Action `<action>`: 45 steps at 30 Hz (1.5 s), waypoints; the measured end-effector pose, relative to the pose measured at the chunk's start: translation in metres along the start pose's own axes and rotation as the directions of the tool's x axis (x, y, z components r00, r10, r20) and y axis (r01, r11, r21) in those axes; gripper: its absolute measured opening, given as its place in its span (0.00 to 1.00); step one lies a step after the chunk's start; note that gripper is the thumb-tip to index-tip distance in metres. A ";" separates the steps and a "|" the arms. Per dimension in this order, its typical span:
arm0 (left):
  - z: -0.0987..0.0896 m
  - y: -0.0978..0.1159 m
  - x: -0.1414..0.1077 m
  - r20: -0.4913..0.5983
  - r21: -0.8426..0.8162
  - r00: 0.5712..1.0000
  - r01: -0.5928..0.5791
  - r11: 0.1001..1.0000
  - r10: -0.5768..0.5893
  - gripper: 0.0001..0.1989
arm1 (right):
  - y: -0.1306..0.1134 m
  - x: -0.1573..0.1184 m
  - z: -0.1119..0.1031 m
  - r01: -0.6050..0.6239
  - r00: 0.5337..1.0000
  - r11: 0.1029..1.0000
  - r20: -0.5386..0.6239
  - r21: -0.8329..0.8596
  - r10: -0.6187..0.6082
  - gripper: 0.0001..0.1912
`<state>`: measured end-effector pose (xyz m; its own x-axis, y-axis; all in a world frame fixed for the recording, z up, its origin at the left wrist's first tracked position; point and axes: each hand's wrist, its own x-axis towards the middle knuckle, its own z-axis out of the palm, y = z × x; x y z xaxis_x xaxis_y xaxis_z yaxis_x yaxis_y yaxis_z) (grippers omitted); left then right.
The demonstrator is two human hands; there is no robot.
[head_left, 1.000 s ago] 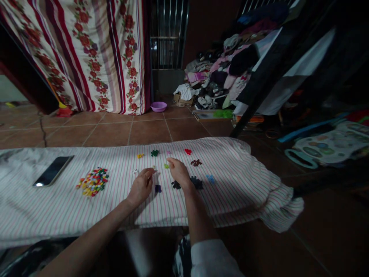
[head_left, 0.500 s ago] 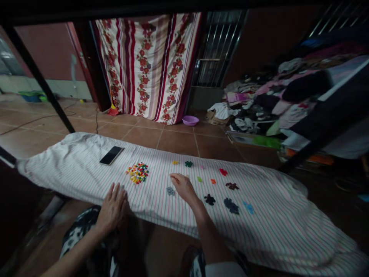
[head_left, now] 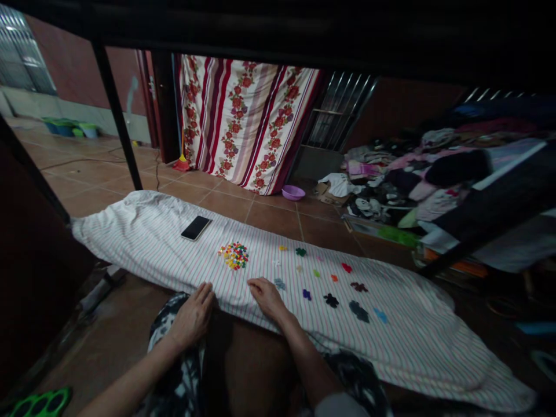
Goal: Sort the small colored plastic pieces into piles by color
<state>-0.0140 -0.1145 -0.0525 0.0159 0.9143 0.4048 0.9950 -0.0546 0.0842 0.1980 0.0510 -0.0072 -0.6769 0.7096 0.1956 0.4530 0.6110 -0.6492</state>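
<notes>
On the striped cloth [head_left: 165,255] lies a mixed heap of small coloured pieces [head_left: 234,256]. My right hand [head_left: 266,296] hovers low over the cloth, just left of a little grey pile [head_left: 279,284], its fingers pinched; anything between them is too small to make out. At the cloth's near edge rests my left hand [head_left: 195,313], fingers stretched out and holding nothing visible. To the right, pieces sit in small single-colour piles, among them dark green [head_left: 300,252], dark blue [head_left: 306,295], black [head_left: 330,300], dark grey [head_left: 358,311], light blue [head_left: 380,315], brown [head_left: 358,287] and red [head_left: 346,267].
A phone [head_left: 196,228] lies on the cloth left of the heap. Beyond it are a tiled floor [head_left: 273,217], a purple basin [head_left: 293,193], a flowered curtain [head_left: 247,127] and a large pile of clothes [head_left: 408,168]. Dark posts [head_left: 117,116] flank the cloth.
My right hand has drawn back toward me, away from the upper piles to beside the grey one, uncovering white and dark blue pieces. The view has shifted; my left hand stays at the edge.
</notes>
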 end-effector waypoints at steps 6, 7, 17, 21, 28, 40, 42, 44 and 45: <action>-0.012 0.046 0.020 0.061 -0.210 0.994 -0.078 0.975 0.092 0.22 | -0.035 0.043 0.025 -0.101 0.993 0.982 0.043 -0.161 0.109 0.18; -0.013 0.050 0.021 0.078 -0.229 0.992 -0.080 0.970 0.101 0.22 | -0.039 0.048 0.029 -0.115 0.990 0.975 0.062 -0.188 0.129 0.18; -0.020 0.043 0.011 0.137 -0.208 0.989 -0.022 0.978 0.051 0.24 | -0.053 0.059 0.049 -0.234 0.958 0.903 0.071 -0.361 0.277 0.18; -0.022 0.043 0.013 0.123 -0.206 0.991 -0.029 0.978 0.055 0.25 | -0.053 0.061 0.053 -0.279 0.951 0.890 0.024 -0.360 0.308 0.14; -0.027 0.042 0.011 0.143 -0.169 0.988 -0.025 0.985 0.050 0.23 | -0.054 0.060 0.056 -0.284 0.952 0.891 0.009 -0.354 0.307 0.14; -0.037 -0.006 -0.012 0.129 -0.109 0.987 0.105 0.988 -0.091 0.16 | -0.030 0.038 0.047 -0.256 0.954 0.965 -0.173 -0.050 0.244 0.10; -0.039 -0.017 -0.019 0.121 -0.082 0.985 0.133 0.988 -0.122 0.16 | -0.022 0.035 0.040 -0.272 0.935 0.962 -0.229 0.035 0.273 0.11; -0.040 -0.028 -0.026 0.133 -0.028 0.979 0.158 0.987 -0.153 0.16 | -0.013 0.032 0.030 -0.283 0.913 0.955 -0.282 0.086 0.295 0.12; -0.040 -0.032 -0.029 0.133 0.000 0.976 0.172 0.985 -0.170 0.18 | -0.008 0.031 0.023 -0.290 0.900 0.952 -0.310 0.101 0.307 0.13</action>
<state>-0.0499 -0.1550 -0.0303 -0.1406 0.9552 0.2603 0.9829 0.1031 0.1526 0.1599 0.0602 -0.0132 -0.2901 0.9348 0.2049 0.5688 0.3406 -0.7486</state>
